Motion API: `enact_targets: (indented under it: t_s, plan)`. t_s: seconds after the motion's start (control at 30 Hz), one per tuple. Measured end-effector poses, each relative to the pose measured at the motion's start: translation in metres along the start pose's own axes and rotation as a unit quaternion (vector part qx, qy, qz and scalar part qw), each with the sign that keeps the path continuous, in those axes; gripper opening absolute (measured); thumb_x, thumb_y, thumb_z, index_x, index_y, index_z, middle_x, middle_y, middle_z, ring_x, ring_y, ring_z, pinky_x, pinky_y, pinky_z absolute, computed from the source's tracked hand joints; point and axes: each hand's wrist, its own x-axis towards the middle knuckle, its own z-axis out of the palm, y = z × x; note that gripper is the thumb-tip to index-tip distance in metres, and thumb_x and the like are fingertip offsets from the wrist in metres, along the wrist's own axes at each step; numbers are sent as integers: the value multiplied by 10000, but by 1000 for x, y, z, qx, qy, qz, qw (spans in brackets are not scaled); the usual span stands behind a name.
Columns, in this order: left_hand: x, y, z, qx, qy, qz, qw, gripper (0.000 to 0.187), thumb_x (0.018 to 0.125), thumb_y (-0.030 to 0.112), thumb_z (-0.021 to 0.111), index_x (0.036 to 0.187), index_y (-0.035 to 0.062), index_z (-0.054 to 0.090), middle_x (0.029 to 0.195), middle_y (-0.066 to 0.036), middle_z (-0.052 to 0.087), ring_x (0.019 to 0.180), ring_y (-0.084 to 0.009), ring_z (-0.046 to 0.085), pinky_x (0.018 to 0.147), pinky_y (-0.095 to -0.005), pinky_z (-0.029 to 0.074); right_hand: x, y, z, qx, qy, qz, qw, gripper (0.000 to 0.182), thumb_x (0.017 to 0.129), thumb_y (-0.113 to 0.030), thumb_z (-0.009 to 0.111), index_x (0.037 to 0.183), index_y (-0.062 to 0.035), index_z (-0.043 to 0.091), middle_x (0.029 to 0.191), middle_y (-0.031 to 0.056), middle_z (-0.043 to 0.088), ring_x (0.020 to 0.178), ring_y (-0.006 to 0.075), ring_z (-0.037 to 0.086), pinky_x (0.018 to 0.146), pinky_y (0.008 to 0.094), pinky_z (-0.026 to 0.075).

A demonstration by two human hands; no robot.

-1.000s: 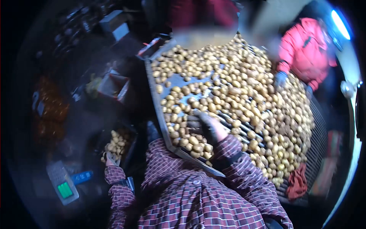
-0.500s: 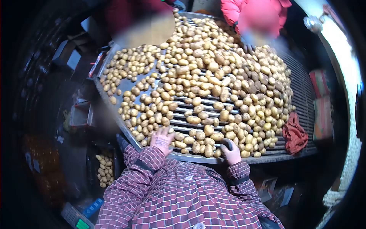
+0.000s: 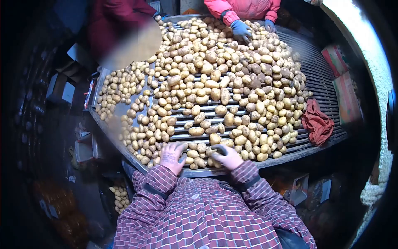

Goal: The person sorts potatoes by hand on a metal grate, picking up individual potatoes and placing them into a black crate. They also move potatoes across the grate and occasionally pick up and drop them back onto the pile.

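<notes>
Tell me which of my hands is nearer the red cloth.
Your right hand: it is by the potatoes at the near edge, left of the red cloth. Your left hand is farther left along that edge.

Left forearm (image 3: 159, 182) rising from the lower left of the frame, left hand (image 3: 171, 157) left of lower centre, back uppermost, fingers extended upward, thumb apart to the right, right forearm (image 3: 253, 182) slanting from the lower right, right hand (image 3: 226, 156) turned inward, fingers bent leftward.
</notes>
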Motion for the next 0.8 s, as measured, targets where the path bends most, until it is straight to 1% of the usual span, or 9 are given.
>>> enact_targets:
  t_s: [0.13,0.2,0.27,0.33,0.5,0.6,0.67,0.7,0.8]
  plan:
    - [27,22,19,-6,-72,73,995,454,759,195,664,1201,125,585,1233,-95,567,1155,-303,513,1006,-439,388,-19,40,-51,411,50,70,907,164,875,-155,629,963,-17,647,857,59,649,870,153,622,750,273,511]
    - [39,31,40,26,-99,112,988,496,759,170,652,1245,157,554,1298,-79,528,1167,-286,505,993,-442,388,-13,38,-62,357,110,71,925,131,874,-150,631,921,-29,640,792,43,619,826,166,627,721,288,514]
    - [47,41,49,100,-166,103,976,486,750,173,660,1226,188,566,1274,-69,538,1139,-261,522,947,-434,403,4,35,-52,-45,177,-55,982,173,871,-182,624,988,-54,627,831,58,621,766,183,637,688,333,525]
    - [56,45,44,126,-213,74,966,465,739,181,669,1195,206,583,1225,-57,553,1100,-246,541,903,-426,410,15,16,-30,-464,188,-124,857,205,878,-177,572,1052,-77,614,993,103,625,793,228,664,706,352,534]
    - [44,18,24,-144,-100,-30,984,370,810,175,647,1175,133,603,1128,-74,629,1050,-226,600,895,-395,463,39,21,-17,-536,67,50,840,248,857,-210,569,1083,-110,598,1087,131,587,946,271,657,777,393,538]
    - [40,-4,-6,-618,-39,-298,727,300,864,150,647,1114,-10,609,1049,-90,665,919,-140,635,780,-276,515,16,-11,-47,-352,80,94,928,527,785,-429,690,1202,-119,596,1202,140,585,1069,326,604,932,429,475]
    - [39,-60,32,-760,-58,-214,611,288,869,154,644,1109,-2,612,1005,-74,664,849,-119,618,742,-267,519,14,-15,-46,-275,70,41,958,605,779,-461,684,1278,-141,563,1320,168,523,1132,342,577,966,425,463]
    - [53,-46,21,-477,-35,-236,846,297,888,149,625,1159,31,591,942,-54,656,790,-106,594,729,-256,510,19,-13,-38,-278,59,23,958,609,778,-469,681,1286,-154,561,1342,179,498,1138,352,571,975,423,459]
    - [81,-7,40,-11,8,-21,1000,377,852,144,602,1227,161,568,1179,-125,595,945,-264,641,798,-386,538,43,-30,4,-335,3,74,939,611,766,-520,690,1271,-195,582,1356,233,422,1140,397,562,974,434,464]
